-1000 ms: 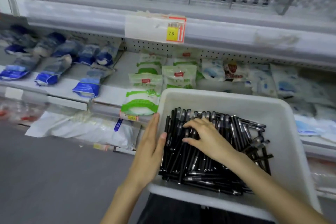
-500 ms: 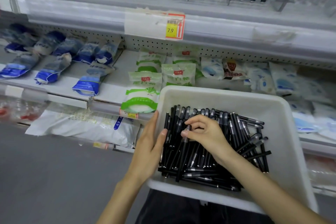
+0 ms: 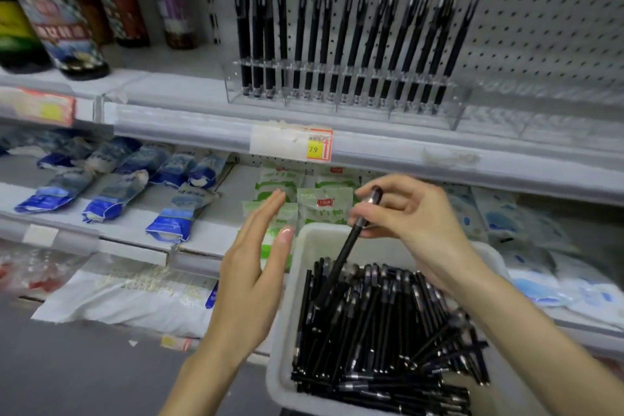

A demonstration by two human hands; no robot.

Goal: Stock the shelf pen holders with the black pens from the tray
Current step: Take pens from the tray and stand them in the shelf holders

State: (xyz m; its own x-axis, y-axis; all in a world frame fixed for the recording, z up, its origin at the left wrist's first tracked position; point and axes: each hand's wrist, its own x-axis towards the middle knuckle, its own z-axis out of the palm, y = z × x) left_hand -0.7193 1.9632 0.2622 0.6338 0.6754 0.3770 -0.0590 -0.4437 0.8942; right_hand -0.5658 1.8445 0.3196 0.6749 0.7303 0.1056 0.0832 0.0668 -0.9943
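Observation:
A white tray point(image 3: 315, 240) at the lower right is heaped with several black pens point(image 3: 378, 331). My right hand point(image 3: 408, 223) pinches one black pen point(image 3: 344, 255) above the tray's far edge, the pen slanting down toward the pile. My left hand point(image 3: 256, 267) hovers with straight fingers just left of the tray, touching nothing that I can see. On the upper shelf stands a clear pen holder point(image 3: 337, 98) with several black pens point(image 3: 347, 34) upright in its slots.
Bottles point(image 3: 64, 10) stand on the upper shelf at the left. A price tag point(image 3: 317, 147) hangs on the shelf edge. Blue packets point(image 3: 108, 186) and green packets point(image 3: 324, 206) lie on the middle shelf. White bags point(image 3: 128, 294) lie below.
My right hand has lifted one pen out of the pile. My left hand has come off the tray's edge and risen. The view has tilted up, showing the pen holder.

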